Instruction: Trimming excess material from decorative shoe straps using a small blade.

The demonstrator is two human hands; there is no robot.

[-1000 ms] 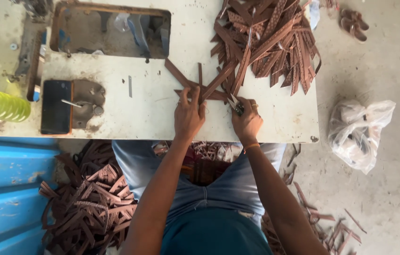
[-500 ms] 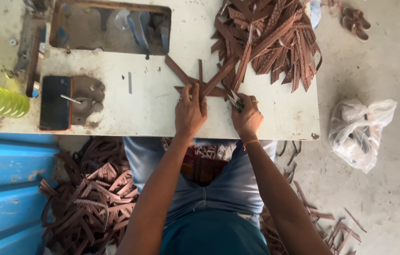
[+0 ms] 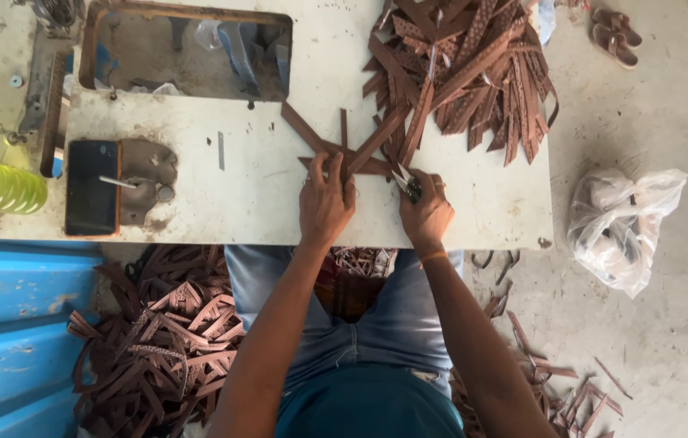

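Fingers of left hand [image 3: 326,203] press flat on crossed brown straps [image 3: 342,154]; right hand [image 3: 427,212] fingers, just beside them, clench small snips [image 3: 406,183] on table [image 3: 263,203].

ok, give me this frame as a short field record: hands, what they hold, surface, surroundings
left hand: pressing crossed brown straps flat on the table
right hand: gripping small snips, blades at the straps
surface: worn white table with a rectangular cutout
on table: large strap pile, dark phone
floor left: strap heap
floor right: plastic bag, sandals, scattered offcuts
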